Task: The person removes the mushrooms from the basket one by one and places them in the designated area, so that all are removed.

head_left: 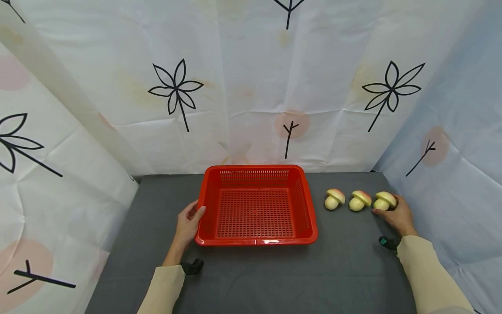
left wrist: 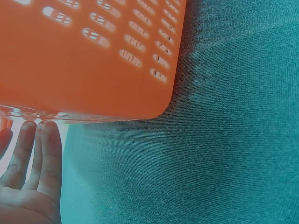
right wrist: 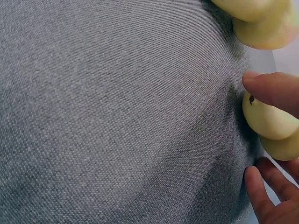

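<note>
A red plastic basket [head_left: 255,241] with slotted walls and a grid floor stands on the grey cloth. My left hand [head_left: 190,222] holds its left rim, thumb over the edge. In the left wrist view, straight fingers [left wrist: 50,149] touch the basket's outer side [left wrist: 93,88]; the thumb's contact is hidden there. At the right, three yellow toy mushrooms with reddish caps lie in a row. My right hand [head_left: 400,216] is around the rightmost mushroom [head_left: 382,203]. In the right wrist view, the thumb [right wrist: 271,88] touches this mushroom [right wrist: 268,119], with fingers on its opposite side.
Left of the held one lie the middle mushroom [head_left: 358,202] and the leftmost mushroom [head_left: 333,200], both right of the basket. Patterned white cloth walls [head_left: 251,78] enclose the grey table [head_left: 294,279] at the back and both sides.
</note>
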The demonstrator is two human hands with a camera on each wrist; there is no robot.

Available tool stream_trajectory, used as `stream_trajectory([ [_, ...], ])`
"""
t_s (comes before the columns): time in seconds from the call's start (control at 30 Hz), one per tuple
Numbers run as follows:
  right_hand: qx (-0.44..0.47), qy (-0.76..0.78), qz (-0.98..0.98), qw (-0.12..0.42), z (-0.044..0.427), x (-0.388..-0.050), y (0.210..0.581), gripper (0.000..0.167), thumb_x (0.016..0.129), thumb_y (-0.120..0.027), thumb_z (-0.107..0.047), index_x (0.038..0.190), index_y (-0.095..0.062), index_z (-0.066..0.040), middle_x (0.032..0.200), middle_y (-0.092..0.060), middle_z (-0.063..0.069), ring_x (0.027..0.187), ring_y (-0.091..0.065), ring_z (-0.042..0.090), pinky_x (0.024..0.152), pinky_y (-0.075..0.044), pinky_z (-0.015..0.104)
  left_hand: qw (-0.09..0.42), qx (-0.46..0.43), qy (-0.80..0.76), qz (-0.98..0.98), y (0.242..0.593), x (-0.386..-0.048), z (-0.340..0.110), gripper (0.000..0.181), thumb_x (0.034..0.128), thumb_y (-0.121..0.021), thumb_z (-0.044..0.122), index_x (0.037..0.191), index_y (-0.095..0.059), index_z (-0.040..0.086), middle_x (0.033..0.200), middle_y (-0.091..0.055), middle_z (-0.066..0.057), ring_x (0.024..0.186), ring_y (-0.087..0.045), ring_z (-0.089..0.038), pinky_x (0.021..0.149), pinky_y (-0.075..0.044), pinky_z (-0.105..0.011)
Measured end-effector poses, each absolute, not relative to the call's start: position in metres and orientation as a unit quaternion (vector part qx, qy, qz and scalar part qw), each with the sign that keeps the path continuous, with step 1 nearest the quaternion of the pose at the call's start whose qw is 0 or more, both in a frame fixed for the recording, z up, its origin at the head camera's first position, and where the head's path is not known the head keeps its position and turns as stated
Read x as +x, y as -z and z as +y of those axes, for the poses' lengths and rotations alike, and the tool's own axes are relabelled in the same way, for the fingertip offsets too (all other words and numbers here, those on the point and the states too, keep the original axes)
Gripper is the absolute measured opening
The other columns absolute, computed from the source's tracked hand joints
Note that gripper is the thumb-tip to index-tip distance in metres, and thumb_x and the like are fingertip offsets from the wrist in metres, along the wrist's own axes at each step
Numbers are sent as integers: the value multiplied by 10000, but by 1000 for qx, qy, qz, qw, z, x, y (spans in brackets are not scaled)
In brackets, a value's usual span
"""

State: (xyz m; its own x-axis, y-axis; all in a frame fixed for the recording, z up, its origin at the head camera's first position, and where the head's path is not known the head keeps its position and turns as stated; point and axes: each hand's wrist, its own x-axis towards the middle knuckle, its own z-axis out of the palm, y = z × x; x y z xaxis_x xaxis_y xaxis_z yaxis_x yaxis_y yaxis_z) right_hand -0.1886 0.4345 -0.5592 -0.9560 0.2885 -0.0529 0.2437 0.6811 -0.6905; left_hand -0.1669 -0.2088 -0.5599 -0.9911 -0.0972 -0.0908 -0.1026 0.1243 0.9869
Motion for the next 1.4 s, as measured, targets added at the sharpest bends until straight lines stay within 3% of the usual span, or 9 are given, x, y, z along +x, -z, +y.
stream_trajectory([
  [0.3, -133, -358, -923, 45, 439, -185, 562, 905, 891, -748, -177, 1499, -187, 188, 1399, -312, 465, 1208, -377, 601, 968, -345, 681, 18, -69, -662, 746, 529, -157, -202, 494, 1036, -597, 116, 1479, -450, -46, 1372, -550, -279, 1188, -590, -425, 865, -580, -295],
  [0.7, -118, -345, -930, 49, 441, -187, 563, 913, 885, -762, -188, 1504, -199, 179, 1394, -325, 469, 1195, -388, 602, 957, -347, 684, 15, -69, -665, 743, 538, -160, -204, 502, 1036, -601, 138, 1484, -452, -33, 1380, -550, -268, 1184, -597, -400, 857, -575, -265],
  [1.07, -120, -346, -930, 42, 438, -187, 560, 914, 889, -765, -201, 1504, -204, 176, 1393, -337, 460, 1198, -397, 596, 958, -354, 682, -6, -63, -665, 744, 562, -168, -209, 514, 1019, -646, 230, 1465, -500, 22, 1349, -580, -227, 1010, -653, -101, 818, -573, -228],
  [1.4, -123, -344, -930, 32, 435, -187, 559, 903, 913, -755, -210, 1516, -194, 162, 1373, -364, 452, 1198, -418, 591, 922, -396, 679, 2, -72, -663, 745, 560, -167, -209, 522, 1021, -641, 244, 1475, -492, 33, 1361, -577, -213, 1020, -647, -102, 823, -567, -219],
])
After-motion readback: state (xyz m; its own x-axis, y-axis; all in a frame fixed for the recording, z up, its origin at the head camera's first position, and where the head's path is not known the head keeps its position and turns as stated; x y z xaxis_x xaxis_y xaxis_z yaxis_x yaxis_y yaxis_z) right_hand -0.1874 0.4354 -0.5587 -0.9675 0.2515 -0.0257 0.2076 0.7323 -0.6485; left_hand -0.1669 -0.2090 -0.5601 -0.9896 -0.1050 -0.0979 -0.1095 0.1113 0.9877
